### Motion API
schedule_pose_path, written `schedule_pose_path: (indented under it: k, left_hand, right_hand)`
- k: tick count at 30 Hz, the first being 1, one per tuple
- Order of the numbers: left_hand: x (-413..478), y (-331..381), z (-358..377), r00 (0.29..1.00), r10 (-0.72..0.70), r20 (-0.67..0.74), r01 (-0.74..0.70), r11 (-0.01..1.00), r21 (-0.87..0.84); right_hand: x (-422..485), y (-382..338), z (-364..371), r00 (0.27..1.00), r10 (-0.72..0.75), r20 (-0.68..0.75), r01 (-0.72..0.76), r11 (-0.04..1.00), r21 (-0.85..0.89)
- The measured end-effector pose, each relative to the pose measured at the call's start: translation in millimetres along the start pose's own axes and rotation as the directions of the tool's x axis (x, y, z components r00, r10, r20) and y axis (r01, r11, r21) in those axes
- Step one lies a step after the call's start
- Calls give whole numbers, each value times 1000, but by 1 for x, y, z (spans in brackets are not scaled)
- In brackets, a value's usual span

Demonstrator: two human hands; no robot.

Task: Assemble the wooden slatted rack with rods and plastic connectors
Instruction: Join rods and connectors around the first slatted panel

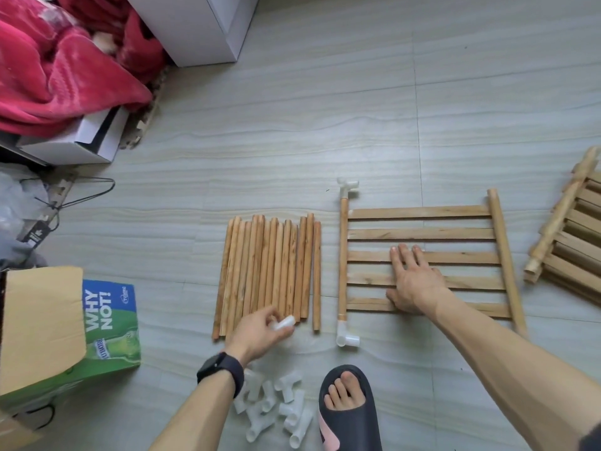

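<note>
My left hand (260, 332) grips a connector (286, 321); my right hand (414, 283) lies flat on the slatted panel (455, 234).
I see the rods (270, 265) just beyond my left hand, and spare connectors (276, 405) by that wrist, on the floor (325, 125).

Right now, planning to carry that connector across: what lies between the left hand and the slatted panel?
Head view: one loose rod's near end lies between the left hand, holding a connector, and the slatted panel; otherwise bare floor.
</note>
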State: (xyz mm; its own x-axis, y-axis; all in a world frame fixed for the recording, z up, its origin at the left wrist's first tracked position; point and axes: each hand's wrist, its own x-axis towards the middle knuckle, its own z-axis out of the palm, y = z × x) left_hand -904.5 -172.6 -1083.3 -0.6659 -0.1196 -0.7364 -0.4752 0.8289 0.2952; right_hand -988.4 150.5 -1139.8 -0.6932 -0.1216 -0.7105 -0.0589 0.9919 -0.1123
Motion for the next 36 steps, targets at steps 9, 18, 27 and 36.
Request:
schedule_pose_path:
  k: [9, 18, 27, 36]
  left_hand:
    - [35, 170, -26, 972, 235, -10, -198, 791, -579]
    - [71, 263, 33, 929, 371, 8, -286, 729, -622]
    - [166, 231, -3, 956, -81, -283, -89, 838, -539]
    - [209, 238, -9, 982, 20, -190, -143, 737, -661]
  right_hand:
    - [-9, 17, -61, 993, -111, 35, 82, 881, 467]
    - [-19, 47, -88, 999, 2, -48, 48, -53, 997]
    - [5, 118, -68, 950, 308, -51, 50, 11, 999]
    - [16, 199, -97, 866, 495, -72, 97, -23, 995]
